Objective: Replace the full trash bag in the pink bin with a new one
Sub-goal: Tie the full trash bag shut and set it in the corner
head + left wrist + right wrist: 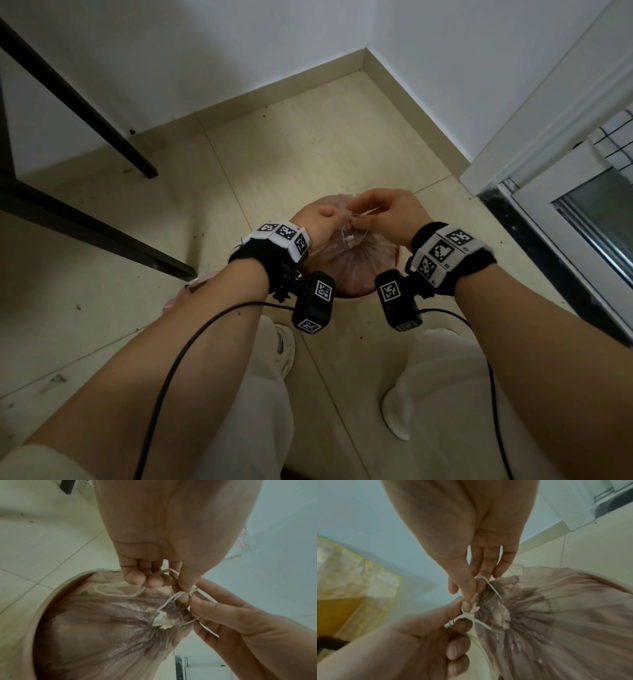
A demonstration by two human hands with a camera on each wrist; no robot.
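The pink bin (349, 295) stands on the floor between my feet, its rim (51, 596) also in the left wrist view. A full translucent pink trash bag (356, 260) (102, 635) (565, 615) fills it, gathered to a puckered neck. A white drawstring (349, 236) (171, 597) (477, 620) crosses over that neck. My left hand (322, 216) (154, 578) (423, 635) pinches one strand with its other fingers curled. My right hand (383, 214) (214, 609) (471, 588) pinches the other strand just beside it, right above the bag's neck.
Black table legs (85, 219) slant across the left. A white wall corner (364, 51) is behind the bin, and a door frame (548, 178) runs along the right. A pink object (181, 291) peeks out under my left forearm. My white shoes (284, 349) flank the bin.
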